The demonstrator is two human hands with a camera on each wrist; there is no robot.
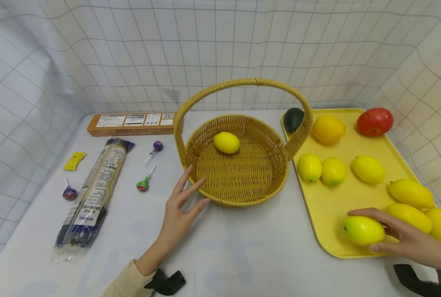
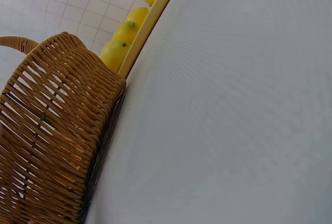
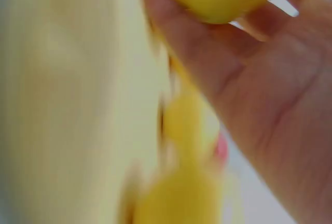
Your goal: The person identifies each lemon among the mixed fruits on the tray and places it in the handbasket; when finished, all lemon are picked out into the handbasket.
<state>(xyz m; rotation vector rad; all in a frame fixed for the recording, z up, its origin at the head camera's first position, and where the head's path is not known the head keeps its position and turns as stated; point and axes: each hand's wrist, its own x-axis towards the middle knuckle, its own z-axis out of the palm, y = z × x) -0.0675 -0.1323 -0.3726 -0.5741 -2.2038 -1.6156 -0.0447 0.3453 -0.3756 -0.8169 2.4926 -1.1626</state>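
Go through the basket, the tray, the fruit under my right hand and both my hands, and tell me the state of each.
basket: upright, holds one lemon
tray: flat on table, loaded with fruit
mango: on tray, gripped
right hand: curled round mango
left hand: open, fingers touching basket rim

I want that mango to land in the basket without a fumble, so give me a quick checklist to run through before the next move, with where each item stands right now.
1. Right hand has a grip on the mango: ok, fingers and thumb curl round it at the near edge of the yellow tray.
2. Mango lifted off the tray: cannot tell.
3. Left hand steadies the wicker basket: ok, open fingers touch its near rim.
4. Room in the basket: ok, only one lemon lies inside.
5. Basket handle arches over the middle: not ok for a straight drop, go in from the front.
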